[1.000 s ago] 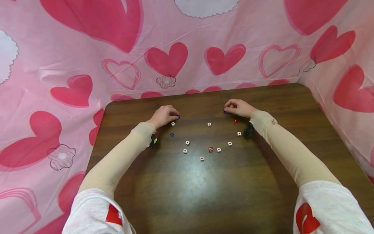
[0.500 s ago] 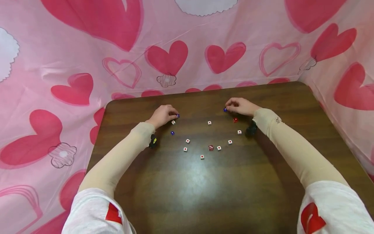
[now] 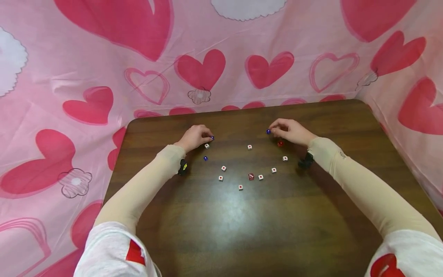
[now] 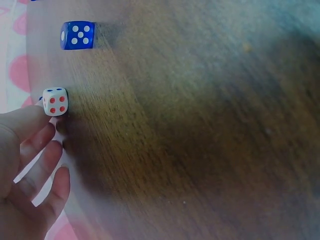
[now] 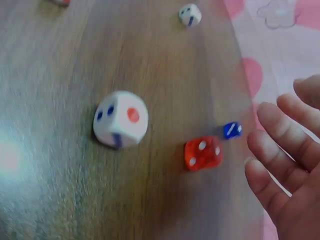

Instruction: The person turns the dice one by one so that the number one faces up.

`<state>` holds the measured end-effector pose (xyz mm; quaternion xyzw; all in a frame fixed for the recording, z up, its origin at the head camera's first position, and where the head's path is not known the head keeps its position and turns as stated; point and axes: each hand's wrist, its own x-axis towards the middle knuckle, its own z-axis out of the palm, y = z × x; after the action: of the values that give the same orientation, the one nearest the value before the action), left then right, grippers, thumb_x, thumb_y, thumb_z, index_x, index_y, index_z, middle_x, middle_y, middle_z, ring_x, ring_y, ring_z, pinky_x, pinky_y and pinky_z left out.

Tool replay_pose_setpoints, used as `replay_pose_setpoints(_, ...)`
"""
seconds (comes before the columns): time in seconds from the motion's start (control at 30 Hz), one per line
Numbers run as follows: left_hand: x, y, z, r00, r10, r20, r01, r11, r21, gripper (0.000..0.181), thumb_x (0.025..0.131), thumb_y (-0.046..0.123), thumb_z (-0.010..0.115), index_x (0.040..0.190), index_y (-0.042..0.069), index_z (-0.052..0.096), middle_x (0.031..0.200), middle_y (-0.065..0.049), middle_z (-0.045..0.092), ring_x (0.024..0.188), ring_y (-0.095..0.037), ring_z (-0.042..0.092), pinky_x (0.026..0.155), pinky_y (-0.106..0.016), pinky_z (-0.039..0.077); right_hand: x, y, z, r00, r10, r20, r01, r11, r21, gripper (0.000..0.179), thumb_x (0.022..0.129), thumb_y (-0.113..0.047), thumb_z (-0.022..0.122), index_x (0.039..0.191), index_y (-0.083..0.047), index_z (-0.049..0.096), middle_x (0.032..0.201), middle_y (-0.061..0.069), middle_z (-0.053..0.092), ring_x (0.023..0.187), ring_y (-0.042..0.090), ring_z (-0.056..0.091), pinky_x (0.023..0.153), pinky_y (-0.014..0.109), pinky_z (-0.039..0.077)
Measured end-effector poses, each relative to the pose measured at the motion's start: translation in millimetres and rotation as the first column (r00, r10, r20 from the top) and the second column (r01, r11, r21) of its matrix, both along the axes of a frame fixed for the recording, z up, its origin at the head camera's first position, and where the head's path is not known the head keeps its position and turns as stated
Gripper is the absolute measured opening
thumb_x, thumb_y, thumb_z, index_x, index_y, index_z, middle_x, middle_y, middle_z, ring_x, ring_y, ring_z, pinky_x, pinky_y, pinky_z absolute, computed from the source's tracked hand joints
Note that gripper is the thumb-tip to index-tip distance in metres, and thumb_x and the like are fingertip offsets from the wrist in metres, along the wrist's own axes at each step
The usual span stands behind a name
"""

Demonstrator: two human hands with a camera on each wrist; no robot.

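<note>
At the far left of the table, my left hand pinches a small blue die at its fingertips. In the left wrist view a white die hides most of it. Just nearer than that hand lie the same white die and another blue die. On the far right, my right hand hovers with loosely bent fingers beside a blue die that rests on the table. The right wrist view shows a gap between these fingers and the blue die. A clear red die lies below this hand.
Several white dice, such as one at the middle and one nearest me, lie scattered across the brown wooden table. A dark red die sits among them. Pink heart-printed cloth hangs behind the table's far edge.
My right hand has let go of its blue die and drawn back a little to the right. The left hand stays at its blue die. The head view has shifted slightly.
</note>
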<state>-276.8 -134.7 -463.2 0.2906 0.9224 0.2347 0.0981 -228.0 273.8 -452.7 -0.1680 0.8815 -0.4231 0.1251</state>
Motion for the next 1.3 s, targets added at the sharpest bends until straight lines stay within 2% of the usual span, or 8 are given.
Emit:
replay_pose_setpoints(0.2,3.5,2.1,0.3,1.0,-0.007,0.003,0.007,1.0,-0.008,0.017,0.096,0.014,0.076,0.11,0.005,0.08,0.108,-0.011,0.072,0.102,-0.027,0.066,0.1,-0.044,0.051,19.7,-4.8,9.0,0.999,-0.03,-0.016,0.03,0.999,-0.018,0.024,0.106,-0.016,0.061,0.125,-0.003,0.066,0.106,0.016,0.072,0.098,0.03,0.067,0.084,0.024,0.052)
replay_pose_setpoints(0.33,4.2,3.5,0.7,1.0,0.002,0.005,-0.002,1.0,-0.001,0.017,0.096,0.013,0.076,0.11,0.004,0.079,0.109,-0.011,0.072,0.102,-0.027,0.066,0.101,-0.044,0.051,33.3,-9.9,9.7,0.999,-0.005,-0.038,0.005,1.0,-0.021,0.024,0.105,-0.017,0.063,0.124,-0.003,0.067,0.102,0.017,0.071,0.089,0.032,0.065,0.077,0.026,0.052)
replay_pose_setpoints(0.5,4.0,4.1,-0.6,1.0,0.005,0.016,-0.005,1.0,-0.006,0.017,0.096,0.014,0.076,0.11,0.004,0.079,0.109,-0.011,0.072,0.103,-0.027,0.066,0.101,-0.043,0.051,56.1,-21.6,9.1,1.0,0.02,0.007,-0.02,0.999,-0.049,0.023,0.104,-0.018,0.066,0.122,-0.004,0.068,0.099,0.017,0.069,0.084,0.033,0.062,0.069,0.03,0.053)
replay_pose_setpoints(0.67,2.8,3.9,0.1,1.0,0.001,0.008,-0.001,1.0,-0.008,0.017,0.096,0.014,0.076,0.11,0.005,0.079,0.109,-0.011,0.072,0.103,-0.027,0.066,0.101,-0.044,0.051,78.0,-36.5,6.2,0.999,0.039,0.016,-0.038,0.997,-0.073,0.019,0.103,-0.017,0.068,0.117,-0.005,0.07,0.092,0.013,0.071,0.078,0.027,0.062,0.066,0.03,0.052)
replay_pose_setpoints(0.77,2.4,3.5,0.3,1.0,-0.007,-0.01,0.007,1.0,-0.009,0.016,0.096,0.014,0.076,0.109,0.005,0.079,0.108,-0.011,0.072,0.102,-0.027,0.066,0.099,-0.044,0.051,91.6,-43.8,2.0,0.996,0.07,0.045,-0.066,0.994,-0.083,0.017,0.102,-0.016,0.068,0.116,-0.006,0.071,0.091,0.01,0.071,0.076,0.023,0.062,0.068,0.03,0.052)
replay_pose_setpoints(1.0,1.2,2.9,-1.1,0.998,-0.027,-0.055,0.026,1.0,-0.007,0.014,0.096,0.013,0.076,0.106,0.004,0.08,0.107,-0.011,0.073,0.103,-0.027,0.068,0.096,-0.045,0.052,122.0,-56.3,-11.8,0.973,0.199,0.119,-0.184,0.975,-0.128,0.014,0.106,-0.018,0.063,0.109,-0.007,0.071,0.081,0.004,0.07,0.064,0.015,0.059,0.059,0.028,0.051)
replay_pose_setpoints(1.17,1.6,3.2,-0.1,0.999,-0.015,-0.046,0.015,1.0,-0.011,0.014,0.097,0.012,0.076,0.107,0.004,0.079,0.107,-0.012,0.073,0.103,-0.028,0.068,0.097,-0.044,0.052,130.5,-60.7,-18.9,0.962,0.257,0.097,-0.246,0.963,-0.112,0.013,0.106,-0.017,0.062,0.104,-0.008,0.072,0.077,-0.001,0.069,0.06,0.011,0.057,0.057,0.028,0.05)
replay_pose_setpoints(1.3,3.1,3.8,1.4,0.999,-0.017,-0.031,0.017,1.0,-0.011,0.015,0.097,0.012,0.075,0.108,0.003,0.079,0.107,-0.013,0.073,0.102,-0.028,0.068,0.097,-0.045,0.052,127.1,-58.1,-22.6,0.972,0.213,0.095,-0.207,0.976,-0.063,0.012,0.105,-0.018,0.063,0.108,-0.01,0.072,0.08,-0.003,0.069,0.063,0.011,0.058,0.06,0.028,0.051)
